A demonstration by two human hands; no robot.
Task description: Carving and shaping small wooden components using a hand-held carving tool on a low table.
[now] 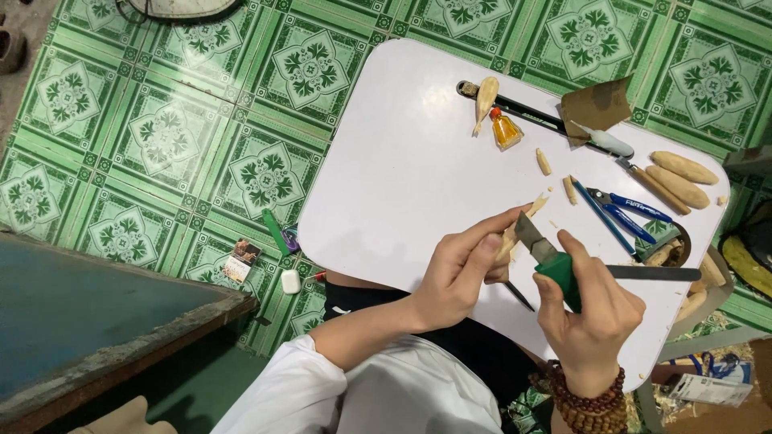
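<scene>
While the green patterned floor tiles (pixel 169 137) fill most of the view, a white lap table (pixel 402 161) with rounded corners sits over the person's legs and carries everything being worked on. At the lower left lies a blue-topped surface with a worn wooden edge (pixel 88 321). Over the near edge of the table the left hand (pixel 458 273) is closed around a small pale wooden piece (pixel 508 241), thumb and fingers pinching it so that only its tip shows beside the blade. The right hand (pixel 591 309), with brown bead bracelets (pixel 591 402) at the wrist, is clenched on a green-handled knife (pixel 555 269), its short blade resting against the wood; whether the edge is actually cutting in is hard to tell from this angle. A long dark file (pixel 651 273) lies just beyond the right hand. Blue-handled pliers (pixel 631 213) lie further back, near three whittled wooden blanks (pixel 679 177) at the far right edge. A scrap of brown sandpaper (pixel 595 104) sits near the far edge, with a small orange bottle (pixel 506 130) and a carved pale wooden figure (pixel 485 98) to its left. Small wood chips (pixel 544 162) dot the table between them.
</scene>
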